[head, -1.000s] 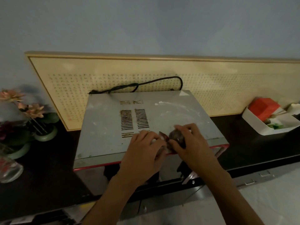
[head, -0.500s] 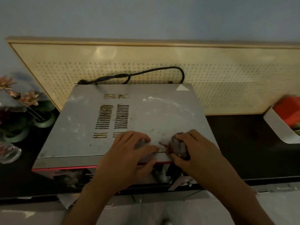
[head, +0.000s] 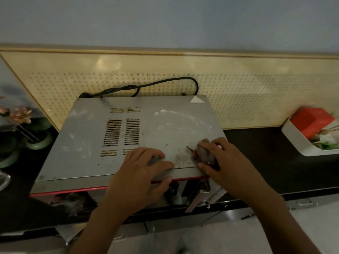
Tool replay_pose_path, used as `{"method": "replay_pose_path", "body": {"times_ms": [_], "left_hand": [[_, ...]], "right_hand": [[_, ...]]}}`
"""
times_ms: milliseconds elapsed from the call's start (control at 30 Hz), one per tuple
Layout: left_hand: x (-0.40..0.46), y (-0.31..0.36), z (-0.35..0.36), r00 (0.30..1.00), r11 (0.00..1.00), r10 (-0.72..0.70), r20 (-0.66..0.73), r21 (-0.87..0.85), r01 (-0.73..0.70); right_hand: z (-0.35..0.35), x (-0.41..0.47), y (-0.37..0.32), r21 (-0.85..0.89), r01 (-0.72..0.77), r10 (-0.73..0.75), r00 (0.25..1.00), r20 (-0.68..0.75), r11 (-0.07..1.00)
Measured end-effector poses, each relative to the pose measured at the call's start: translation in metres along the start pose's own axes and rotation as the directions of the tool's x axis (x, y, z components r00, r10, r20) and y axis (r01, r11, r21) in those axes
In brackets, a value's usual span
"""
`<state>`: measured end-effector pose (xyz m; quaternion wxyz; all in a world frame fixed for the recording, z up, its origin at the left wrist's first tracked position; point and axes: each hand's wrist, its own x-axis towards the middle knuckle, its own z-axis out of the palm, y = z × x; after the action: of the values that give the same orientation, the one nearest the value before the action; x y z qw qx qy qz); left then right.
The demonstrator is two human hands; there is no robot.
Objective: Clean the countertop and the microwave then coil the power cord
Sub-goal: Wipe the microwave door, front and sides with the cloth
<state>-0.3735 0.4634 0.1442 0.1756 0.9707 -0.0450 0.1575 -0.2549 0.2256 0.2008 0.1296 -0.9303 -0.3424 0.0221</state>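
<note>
At the microwave's (head: pixel 95 143) front edge, left hand (head: pixel 139 178) lies flat (fingers released); right hand (head: pixel 225 162) grasps a cloth (head: pixel 203 153).

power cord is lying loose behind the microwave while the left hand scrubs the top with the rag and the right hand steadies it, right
Not quite: the hands are swapped. In the head view the right hand grips the rag on the microwave top, while the left hand rests on its front edge. The power cord does lie loose behind it.

Matt, smudged metal microwave (head: pixel 165 132); glossy countertop (head: pixel 266 153)
</note>
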Motion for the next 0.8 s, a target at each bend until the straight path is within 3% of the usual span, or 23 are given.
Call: {"method": "replay_pose_path", "body": {"times_ms": [200, 333, 433, 500, 667, 800], "left_hand": [[0.0, -0.002, 0.0, 1.0, 1.0, 0.006, 0.01, -0.01, -0.006], [0.0, -0.002, 0.001, 1.0, 1.0, 0.006, 0.004, -0.012, -0.006], [0.001, -0.003, 0.002, 1.0, 1.0, 0.008, -0.003, 0.011, -0.008], [0.001, -0.003, 0.002, 1.0, 1.0, 0.017, -0.008, 0.021, -0.017], [0.002, -0.002, 0.002, 1.0, 0.999, 0.019, -0.02, 0.031, -0.018], [0.003, -0.002, 0.001, 1.0, 0.999, 0.018, -0.011, 0.03, -0.018]], "right_hand": [[-0.014, 0.045, 0.041, -0.048, -0.165, 0.155, 0.974, -0.167, 0.985], [0.0, 0.046, 0.034, -0.169, 0.016, -0.032, 0.995, -0.09, 0.985], [0.001, 0.022, 0.03, -0.148, 0.143, -0.152, 0.987, -0.049, 0.979], [-0.001, 0.022, 0.036, -0.089, 0.134, -0.139, 0.989, -0.055, 0.987], [-0.002, 0.072, 0.059, 0.033, -0.058, 0.064, 0.977, -0.206, 0.998], [0.001, 0.089, 0.058, -0.048, 0.06, -0.065, 0.992, -0.107, 0.997]]}}
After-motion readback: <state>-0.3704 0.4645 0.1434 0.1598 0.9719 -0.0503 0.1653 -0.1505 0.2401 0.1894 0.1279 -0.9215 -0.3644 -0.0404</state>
